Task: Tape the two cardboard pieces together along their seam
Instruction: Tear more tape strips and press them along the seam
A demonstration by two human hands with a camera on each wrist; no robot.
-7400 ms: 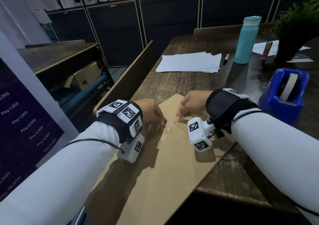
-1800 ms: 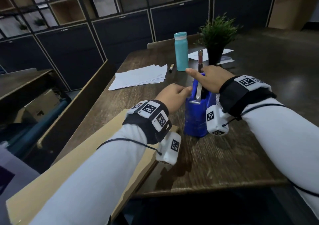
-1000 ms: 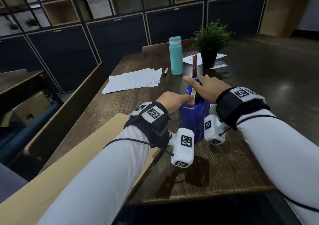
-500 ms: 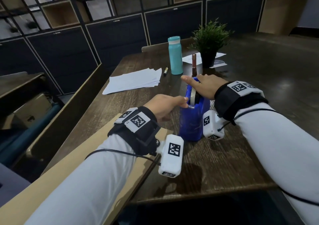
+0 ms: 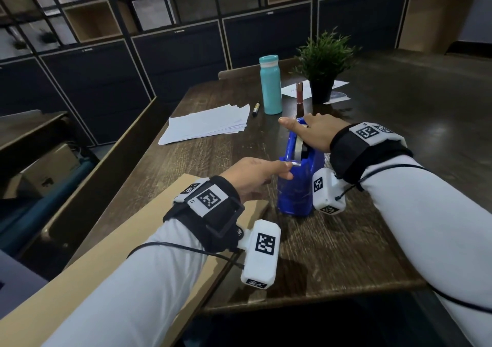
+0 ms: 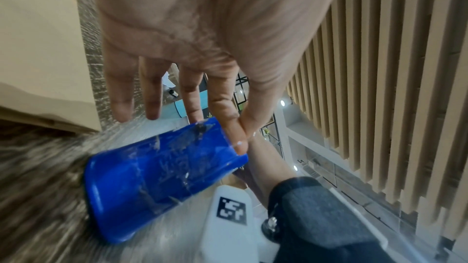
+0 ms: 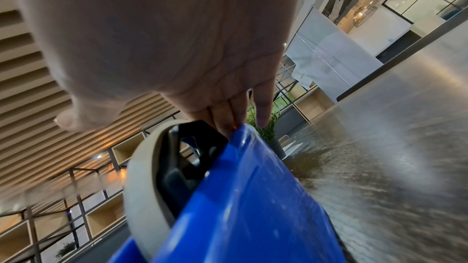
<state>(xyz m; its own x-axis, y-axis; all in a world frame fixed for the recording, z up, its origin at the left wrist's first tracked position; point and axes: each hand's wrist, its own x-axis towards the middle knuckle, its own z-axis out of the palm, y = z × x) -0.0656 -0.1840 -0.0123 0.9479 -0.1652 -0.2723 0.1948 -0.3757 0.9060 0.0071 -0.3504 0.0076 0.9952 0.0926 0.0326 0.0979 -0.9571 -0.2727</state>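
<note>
A blue tape dispenser (image 5: 295, 187) stands on the dark wooden table (image 5: 346, 253), just right of the brown cardboard (image 5: 127, 242) that runs off the table's near left edge. My left hand (image 5: 286, 168) pinches the clear tape end between thumb and forefinger at the dispenser's near end; in the left wrist view the pinch (image 6: 240, 135) sits at the top corner of the dispenser (image 6: 152, 177), with the other fingers straight. My right hand (image 5: 300, 125) lies flat on top of the dispenser (image 7: 240, 197), its fingers stretched past the tape roll (image 7: 142, 177). The cardboard seam is hidden under my left arm.
A stack of white paper (image 5: 205, 124), a marker (image 5: 256, 109), a teal bottle (image 5: 271, 85), a brown tube (image 5: 299, 93) and a potted plant (image 5: 323, 72) stand behind the dispenser. A wooden bench back (image 5: 106, 160) runs along the table's left side.
Both hands have left the cardboard for the dispenser. Over the last second my left hand has drawn back toward me with the tape end while my right hand stays on top.
</note>
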